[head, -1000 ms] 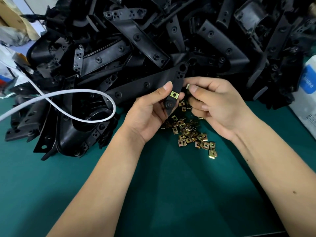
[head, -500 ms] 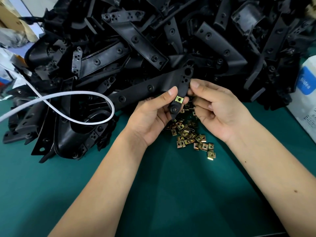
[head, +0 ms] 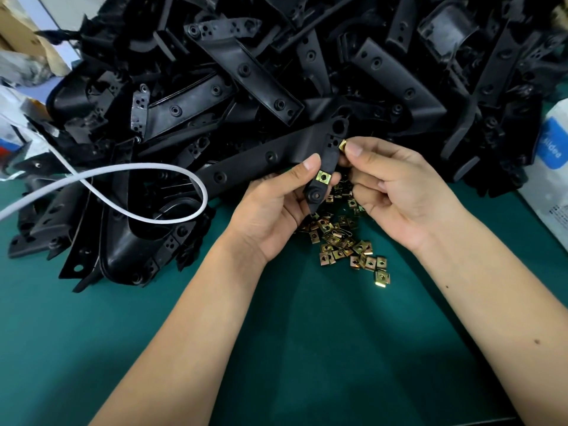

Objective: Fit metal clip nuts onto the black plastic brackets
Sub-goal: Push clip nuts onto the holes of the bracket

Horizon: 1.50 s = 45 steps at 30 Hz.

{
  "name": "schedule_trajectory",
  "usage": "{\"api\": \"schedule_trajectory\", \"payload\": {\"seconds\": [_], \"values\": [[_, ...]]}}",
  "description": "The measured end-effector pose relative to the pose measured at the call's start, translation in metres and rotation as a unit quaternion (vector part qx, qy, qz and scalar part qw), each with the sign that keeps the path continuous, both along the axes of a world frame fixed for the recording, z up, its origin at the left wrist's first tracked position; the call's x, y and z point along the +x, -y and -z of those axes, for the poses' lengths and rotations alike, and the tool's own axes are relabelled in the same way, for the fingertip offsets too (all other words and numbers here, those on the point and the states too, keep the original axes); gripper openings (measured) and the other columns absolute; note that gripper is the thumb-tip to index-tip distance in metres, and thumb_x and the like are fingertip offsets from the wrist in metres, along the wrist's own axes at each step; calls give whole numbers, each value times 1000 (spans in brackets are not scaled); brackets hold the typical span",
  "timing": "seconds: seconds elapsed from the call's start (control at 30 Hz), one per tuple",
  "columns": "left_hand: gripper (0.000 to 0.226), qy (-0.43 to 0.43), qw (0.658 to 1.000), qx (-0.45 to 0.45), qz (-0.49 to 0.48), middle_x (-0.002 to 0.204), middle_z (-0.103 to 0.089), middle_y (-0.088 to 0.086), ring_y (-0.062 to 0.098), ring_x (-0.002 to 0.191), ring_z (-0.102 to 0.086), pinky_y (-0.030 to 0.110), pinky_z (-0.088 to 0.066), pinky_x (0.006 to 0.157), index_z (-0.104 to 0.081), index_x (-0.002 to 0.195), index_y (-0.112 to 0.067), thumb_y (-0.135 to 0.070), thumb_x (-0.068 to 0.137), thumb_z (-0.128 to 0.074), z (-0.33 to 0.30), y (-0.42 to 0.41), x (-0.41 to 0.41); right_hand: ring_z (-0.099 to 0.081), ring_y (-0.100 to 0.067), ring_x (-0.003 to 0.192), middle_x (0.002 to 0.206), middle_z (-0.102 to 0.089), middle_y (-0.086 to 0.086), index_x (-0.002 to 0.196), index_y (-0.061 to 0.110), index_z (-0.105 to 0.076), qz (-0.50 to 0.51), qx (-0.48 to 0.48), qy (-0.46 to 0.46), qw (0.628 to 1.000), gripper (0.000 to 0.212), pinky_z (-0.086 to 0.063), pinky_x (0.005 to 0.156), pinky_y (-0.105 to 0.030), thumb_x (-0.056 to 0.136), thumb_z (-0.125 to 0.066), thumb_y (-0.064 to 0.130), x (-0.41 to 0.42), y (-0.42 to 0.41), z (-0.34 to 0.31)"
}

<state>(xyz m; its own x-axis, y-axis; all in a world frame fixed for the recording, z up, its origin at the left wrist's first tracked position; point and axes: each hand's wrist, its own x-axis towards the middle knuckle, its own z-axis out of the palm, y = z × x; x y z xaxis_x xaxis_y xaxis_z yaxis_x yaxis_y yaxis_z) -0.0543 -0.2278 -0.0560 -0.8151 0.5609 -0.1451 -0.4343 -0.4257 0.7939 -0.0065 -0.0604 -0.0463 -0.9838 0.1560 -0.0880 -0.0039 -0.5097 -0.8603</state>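
My left hand (head: 278, 207) grips a long black plastic bracket (head: 261, 161) near its right end, thumb on top. One brass clip nut (head: 323, 177) sits fitted on the bracket's narrow arm just below my thumb. My right hand (head: 396, 192) pinches a second brass clip nut (head: 343, 145) between thumb and forefinger, right against the bracket's edge a little higher up. A loose heap of clip nuts (head: 341, 241) lies on the green mat (head: 307, 348) under both hands.
A big pile of black plastic brackets (head: 276, 72) fills the back of the table. A white cable (head: 129, 170) loops over its left part. A white packet with a blue label (head: 553, 167) lies at the right edge, cardboard and bags at the far left.
Both hands lifted the bracket slightly toward the pile. My right hand's clip nut, hidden half a second ago, now shows at the bracket's upper edge.
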Motion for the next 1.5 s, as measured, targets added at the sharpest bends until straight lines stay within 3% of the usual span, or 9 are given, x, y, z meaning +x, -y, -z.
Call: {"api": "schedule_trajectory", "payload": {"seconds": [0.13,0.4,0.63,0.87,1.2,1.37,1.5], "values": [[28,-5,1000,0,5,100,-79,8,16,88,-77,24,-60,77,-83,93,-11,-26,69,-84,-1,0,1,-33,-1,44,75,-68,0,89,11,-76,0,8,-6,1000,9,-28,41,-14,81,-72,13,-1,0,1],[28,-11,999,-30,17,102,-79,10,20,87,-78,23,-59,74,-83,98,-9,-22,72,-83,-4,7,-3,-30,-2,46,73,-63,-1,94,6,-76,-10,58,18,998,20,-26,41,-14,77,-75,17,0,-3,-1],[25,-12,997,-67,23,100,-78,12,22,84,-76,26,-60,73,-82,100,-8,-15,77,-79,-5,9,-4,-26,-4,49,69,-43,-3,76,16,-78,-25,107,23,994,9,-22,41,-16,79,-75,23,4,0,-2],[21,-14,995,-95,28,99,-79,9,21,83,-76,26,-60,71,-83,97,-12,-16,77,-78,-8,9,-1,-22,-7,52,72,-35,-5,65,20,-75,-41,117,14,992,16,-19,44,-19,80,-73,25,5,3,-3],[16,12,994,-98,45,93,-79,5,19,79,-76,23,-58,66,-84,92,-13,-16,77,-78,-11,14,-2,-24,-7,51,69,-38,-4,70,13,-66,-44,137,12,990,19,-24,42,-17,82,-74,25,4,7,-1],[21,49,998,-39,29,93,-78,7,16,80,-76,22,-58,64,-83,96,-12,-19,77,-77,-10,13,-1,-29,-5,48,70,-50,-3,81,6,-70,-15,95,-4,995,20,-23,43,-17,97,-67,17,3,17,-2],[26,48,997,-32,47,94,-78,9,16,79,-75,22,-58,66,-83,98,-9,-19,74,-80,-8,13,-2,-29,-6,47,71,-48,-13,73,8,-69,-16,115,-16,993,24,-24,43,-18,96,-66,15,3,16,-4]]}}
